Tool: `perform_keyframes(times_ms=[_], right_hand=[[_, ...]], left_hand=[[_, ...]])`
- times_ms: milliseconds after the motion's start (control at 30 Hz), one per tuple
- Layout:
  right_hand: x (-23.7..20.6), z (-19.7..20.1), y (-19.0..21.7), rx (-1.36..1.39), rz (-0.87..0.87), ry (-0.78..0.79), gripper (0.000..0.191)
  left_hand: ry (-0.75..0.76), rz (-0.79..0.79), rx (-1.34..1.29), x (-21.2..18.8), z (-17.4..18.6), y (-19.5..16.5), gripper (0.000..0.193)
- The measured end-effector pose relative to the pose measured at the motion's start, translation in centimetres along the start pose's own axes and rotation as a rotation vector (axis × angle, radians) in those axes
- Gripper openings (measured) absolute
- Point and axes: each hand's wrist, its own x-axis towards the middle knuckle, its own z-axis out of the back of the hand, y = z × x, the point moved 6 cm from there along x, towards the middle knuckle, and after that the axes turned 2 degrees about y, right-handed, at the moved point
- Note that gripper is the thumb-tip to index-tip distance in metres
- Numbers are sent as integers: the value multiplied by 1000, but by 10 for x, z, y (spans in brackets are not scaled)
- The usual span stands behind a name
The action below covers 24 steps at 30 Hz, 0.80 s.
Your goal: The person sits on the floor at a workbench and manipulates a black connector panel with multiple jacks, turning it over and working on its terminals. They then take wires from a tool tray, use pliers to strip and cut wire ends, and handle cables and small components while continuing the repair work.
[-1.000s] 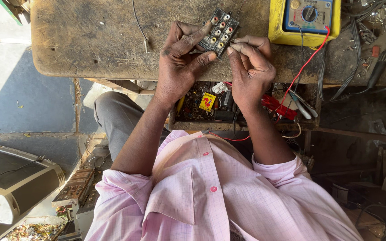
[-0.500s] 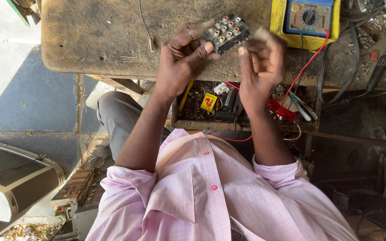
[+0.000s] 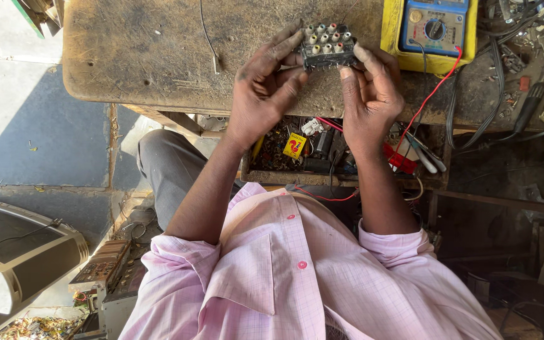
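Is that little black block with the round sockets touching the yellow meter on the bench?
Apart. The head view shows bare bench between the block and the meter.

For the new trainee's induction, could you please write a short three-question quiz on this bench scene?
1. True or false: both hands hold the jack panel.
2. What colour is the meter case? A yellow, B green, C white.
3. Which wire runs from the meter toward the tray?

Key
1. True: left hand and right hand grip its ends.
2. A.
3. The red wire.
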Motion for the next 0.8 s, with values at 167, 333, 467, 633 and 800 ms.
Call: perform_keyframes(times_ms=[167,333,467,633,800], right_hand=[[-5,-2,6,-129,-12,-22,23],[-7,-13,17,13,8,-29,23],[-4,-21,24,36,19,-39,25],[-1,-23,24,43,18,-35,25],[0,-21,21,54,28,-30,24]], left_hand=[[-39,-55,42,-13,-1,-14,51],[-120,-130,94,-22,5,-33,40],[-155,-178,242,-21,9,-45,31],[-186,-209,444,-18,10,-50,27],[-204,-225,485,-16,6,-50,25]])
